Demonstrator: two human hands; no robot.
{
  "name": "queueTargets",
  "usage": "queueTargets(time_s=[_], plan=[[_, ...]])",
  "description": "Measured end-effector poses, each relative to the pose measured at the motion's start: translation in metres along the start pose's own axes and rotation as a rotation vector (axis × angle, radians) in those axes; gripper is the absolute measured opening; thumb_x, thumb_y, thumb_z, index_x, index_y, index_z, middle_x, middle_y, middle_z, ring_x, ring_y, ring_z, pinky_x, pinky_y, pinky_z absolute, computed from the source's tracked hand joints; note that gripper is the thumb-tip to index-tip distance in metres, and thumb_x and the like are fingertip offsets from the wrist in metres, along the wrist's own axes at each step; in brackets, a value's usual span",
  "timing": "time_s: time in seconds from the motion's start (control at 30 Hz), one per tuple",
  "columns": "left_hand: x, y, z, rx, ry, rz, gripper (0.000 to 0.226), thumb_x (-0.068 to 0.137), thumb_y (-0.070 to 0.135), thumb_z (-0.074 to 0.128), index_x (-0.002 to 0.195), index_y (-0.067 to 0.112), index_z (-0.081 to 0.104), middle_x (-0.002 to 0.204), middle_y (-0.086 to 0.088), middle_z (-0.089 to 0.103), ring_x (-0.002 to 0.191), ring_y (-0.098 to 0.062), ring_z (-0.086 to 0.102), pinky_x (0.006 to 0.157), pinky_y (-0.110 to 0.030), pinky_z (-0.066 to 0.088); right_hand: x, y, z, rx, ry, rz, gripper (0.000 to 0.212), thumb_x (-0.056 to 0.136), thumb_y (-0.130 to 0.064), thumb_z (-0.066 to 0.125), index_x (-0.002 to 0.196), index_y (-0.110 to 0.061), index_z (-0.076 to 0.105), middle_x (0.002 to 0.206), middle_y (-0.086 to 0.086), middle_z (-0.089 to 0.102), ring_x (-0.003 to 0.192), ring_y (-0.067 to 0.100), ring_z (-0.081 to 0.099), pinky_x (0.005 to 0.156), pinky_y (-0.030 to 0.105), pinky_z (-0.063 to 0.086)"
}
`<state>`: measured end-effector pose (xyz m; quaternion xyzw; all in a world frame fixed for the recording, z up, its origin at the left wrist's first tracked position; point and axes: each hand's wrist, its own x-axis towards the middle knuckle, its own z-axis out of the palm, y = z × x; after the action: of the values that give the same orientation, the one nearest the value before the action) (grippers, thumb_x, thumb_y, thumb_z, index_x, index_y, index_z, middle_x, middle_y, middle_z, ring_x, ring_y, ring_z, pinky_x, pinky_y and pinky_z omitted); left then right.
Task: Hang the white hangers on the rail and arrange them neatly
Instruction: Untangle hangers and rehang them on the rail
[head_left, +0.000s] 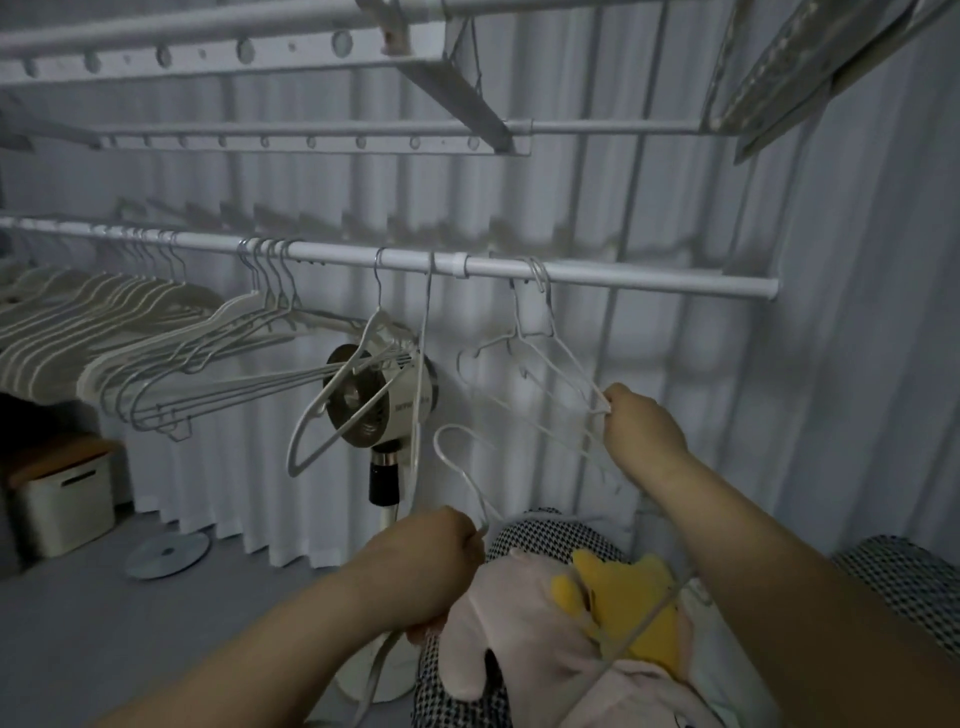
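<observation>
A white rail (649, 276) runs across the view at chest height. Two thin white wire hangers (558, 349) hook over it right of centre; my right hand (641, 426) pinches their lower right corner. My left hand (431, 558) grips the neck of a loose white wire hanger (462, 457), its hook pointing up and left below the rail, its body trailing down over the cloths. One thicker white hanger (340, 395) hangs alone near the middle. Several more hangers (171, 338) are bunched along the left part of the rail.
A standing fan (379, 400) on a round base stands behind the hangers before a white curtain. A storage box (65, 499) sits on the floor at left. Pink and yellow cloths (587, 618) lie on a houndstooth cushion (550, 535) in front of me. Drying racks (311, 140) hang overhead.
</observation>
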<state>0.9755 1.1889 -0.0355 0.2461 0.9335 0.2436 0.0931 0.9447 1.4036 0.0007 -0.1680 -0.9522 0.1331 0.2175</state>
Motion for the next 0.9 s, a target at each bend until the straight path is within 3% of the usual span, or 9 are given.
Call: queueTargets(time_s=[0.07, 0.17, 0.3, 0.43, 0.6, 0.73, 0.9], plan=[[0.001, -0.001, -0.003, -0.076, -0.003, 0.012, 0.03, 0.097, 0.02, 0.034, 0.108, 0.005, 0.058, 0.042, 0.001, 0.044, 0.021, -0.006, 0.037, 0.029, -0.016, 0.033, 0.002, 0.008, 0.0, 0.026, 0.0, 0.014, 0.026, 0.093, -0.002, 0.032, 0.114, -0.001, 0.047, 0.113, 0.021, 0.058, 0.092, 0.029, 0.055, 0.069, 0.026, 0.034], [-0.001, -0.007, -0.007, -0.151, 0.013, 0.028, 0.023, 0.097, 0.022, 0.035, 0.095, 0.018, 0.058, 0.022, 0.003, 0.042, 0.018, -0.007, 0.035, 0.027, -0.017, 0.033, 0.001, 0.017, 0.004, 0.127, -0.031, 0.03, 0.028, 0.095, -0.006, 0.032, 0.119, -0.001, 0.047, 0.116, 0.021, 0.058, 0.102, 0.032, 0.056, 0.072, 0.026, 0.037], [-0.007, -0.013, -0.01, -0.139, 0.016, 0.059, 0.02, 0.097, 0.028, 0.036, 0.087, 0.026, 0.053, 0.023, 0.002, 0.042, 0.018, -0.007, 0.036, 0.026, -0.016, 0.032, 0.001, 0.018, 0.014, 0.299, -0.125, 0.037, 0.03, 0.096, -0.009, 0.033, 0.122, -0.002, 0.046, 0.102, 0.016, 0.053, 0.078, 0.023, 0.048, 0.056, 0.024, 0.033], [-0.004, -0.02, -0.008, -0.055, 0.051, 0.023, 0.02, 0.097, 0.028, 0.036, 0.095, 0.024, 0.056, 0.043, 0.002, 0.043, 0.02, -0.005, 0.039, 0.028, -0.016, 0.038, 0.004, 0.014, 0.025, 0.368, -0.164, 0.011, 0.028, 0.095, -0.005, 0.032, 0.119, -0.002, 0.047, 0.093, 0.011, 0.047, 0.061, 0.011, 0.037, 0.051, 0.022, 0.028], [-0.001, -0.025, -0.007, -0.048, 0.037, -0.012, 0.022, 0.097, 0.027, 0.036, 0.102, 0.021, 0.057, 0.043, 0.002, 0.043, 0.019, -0.005, 0.038, 0.028, -0.015, 0.036, 0.008, 0.011, 0.04, 0.47, -0.159, 0.028, 0.021, 0.097, -0.006, 0.031, 0.108, -0.012, 0.047, 0.068, -0.004, 0.037, 0.056, 0.006, 0.032, 0.048, 0.017, 0.025], [-0.005, -0.029, -0.008, -0.109, 0.02, 0.012, 0.027, 0.097, 0.03, 0.036, 0.103, 0.017, 0.06, 0.024, 0.003, 0.041, 0.02, -0.007, 0.039, 0.028, -0.016, 0.036, 0.008, 0.007, 0.049, 0.572, -0.128, 0.068, 0.011, 0.097, -0.008, 0.031, 0.095, -0.012, 0.041, 0.069, -0.005, 0.038, 0.056, 0.006, 0.033, 0.05, 0.016, 0.026], [-0.015, -0.032, -0.005, -0.151, -0.022, -0.002, 0.028, 0.096, 0.032, 0.035, 0.103, 0.023, 0.06, 0.022, 0.004, 0.041, 0.019, -0.006, 0.039, 0.03, -0.016, 0.036, 0.009, -0.003, 0.057, 0.604, -0.115, 0.06, 0.018, 0.097, -0.009, 0.032, 0.106, -0.01, 0.047, 0.077, 0.0, 0.044, 0.058, 0.006, 0.034, 0.052, 0.017, 0.027]])
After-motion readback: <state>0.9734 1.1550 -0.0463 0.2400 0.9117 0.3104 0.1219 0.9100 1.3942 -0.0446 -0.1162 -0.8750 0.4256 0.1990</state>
